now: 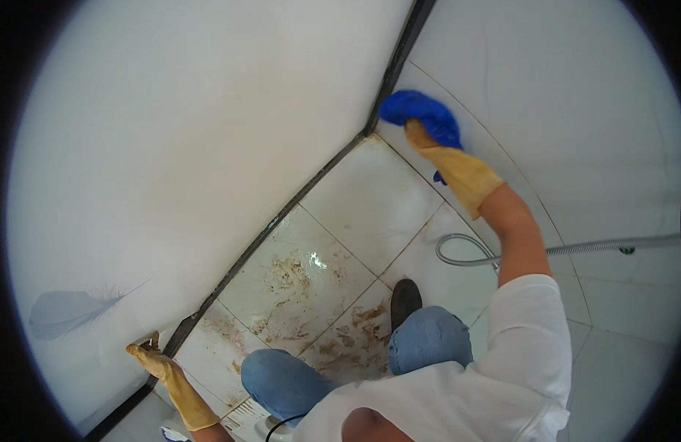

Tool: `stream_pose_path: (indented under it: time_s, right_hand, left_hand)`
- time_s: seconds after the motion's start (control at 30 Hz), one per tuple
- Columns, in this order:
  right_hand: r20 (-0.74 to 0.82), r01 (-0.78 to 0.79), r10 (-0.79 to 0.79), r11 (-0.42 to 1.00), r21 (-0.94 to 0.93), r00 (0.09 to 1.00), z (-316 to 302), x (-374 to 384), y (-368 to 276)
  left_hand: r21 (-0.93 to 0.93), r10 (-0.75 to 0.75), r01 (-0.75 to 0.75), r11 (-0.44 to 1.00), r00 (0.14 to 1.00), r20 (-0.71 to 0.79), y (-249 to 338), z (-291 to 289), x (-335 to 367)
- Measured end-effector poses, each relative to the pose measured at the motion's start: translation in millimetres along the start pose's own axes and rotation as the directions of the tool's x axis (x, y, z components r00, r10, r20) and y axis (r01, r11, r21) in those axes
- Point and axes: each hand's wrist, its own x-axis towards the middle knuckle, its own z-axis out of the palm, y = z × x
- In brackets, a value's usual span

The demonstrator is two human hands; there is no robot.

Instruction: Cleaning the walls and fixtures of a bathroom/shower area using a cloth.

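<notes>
My right hand [421, 136], in a yellow rubber glove, is closed on a bunched blue cloth [432, 114]. The cloth lies against the white tiled wall [495, 81], close to the corner where a black frame strip [407, 37] runs up. At the lower left, my left hand [155, 361], in a matching yellow glove, is beside the frosted white panel [208, 147], by its black bottom rail [259, 239]. Its fingers are bent around a small dark fitting [149, 341] whose kind I cannot make out.
Brown grime and wet patches [289, 280] cover part of the white floor tiles [370, 191]. A coiled metal shower hose [466, 250] hangs by my right arm. A white floor grate [245, 418] lies near my knee. The panel carries a grey feather print [72, 309].
</notes>
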Motion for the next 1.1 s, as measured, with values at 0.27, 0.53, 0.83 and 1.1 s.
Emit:
stream_pose_path:
  time_s: [0.27, 0.53, 0.83, 1.1]
  right_hand:
    - [0.144, -0.199, 0.251, 0.932, -0.302, 0.957, -7, -70, 32]
    - [0.163, -0.309, 0.526, 0.693, -0.651, 0.834, -7, -79, 31]
    - [0.007, -0.278, 0.765, 0.242, -0.929, 0.644, 36, -93, 24]
    - [-0.238, -0.172, 0.852, -0.176, -0.969, 0.466, 62, -98, 17]
  left_hand:
    - [-0.036, 0.008, -0.011, 0.999, 0.997, -0.079, -12, -31, 17]
    - [-0.031, 0.0, 0.0, 1.0, 1.0, 0.005, -8, -15, 10]
    - [-0.024, -0.044, 0.044, 0.999, 0.999, -0.017, 1, -9, 2]
    - [0.192, -0.161, 0.175, 0.966, 0.983, -0.086, 11, -17, -73]
